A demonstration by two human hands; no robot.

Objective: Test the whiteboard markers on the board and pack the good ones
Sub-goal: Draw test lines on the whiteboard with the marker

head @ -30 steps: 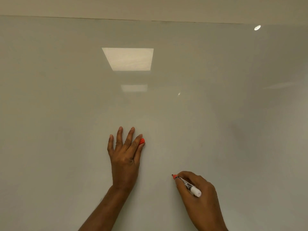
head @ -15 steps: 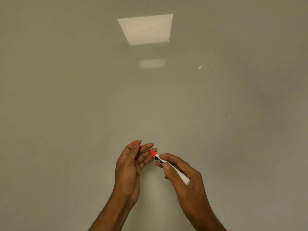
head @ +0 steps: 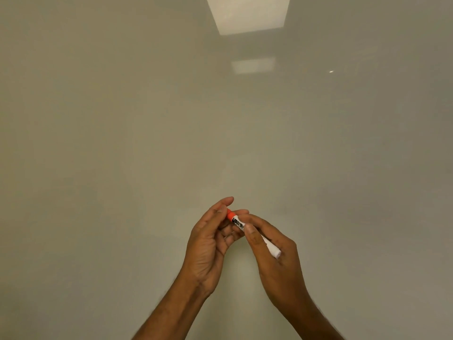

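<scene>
A white marker (head: 270, 249) with black print and an orange end is held low in the middle of the view, in front of the whiteboard (head: 122, 143). My right hand (head: 272, 251) grips its barrel, thumb on top. My left hand (head: 210, 239) pinches the orange cap (head: 230, 215) at the marker's front end, fingers curled round it. The cap sits on the marker's tip, which is hidden. No marks show on the board.
The glossy board fills the whole view. It reflects a bright ceiling panel (head: 247, 13) at the top and a fainter one (head: 253, 65) below it.
My left hand left the board and came to the marker with the orange cap. The cap is now over the tip. The view has tilted down.
</scene>
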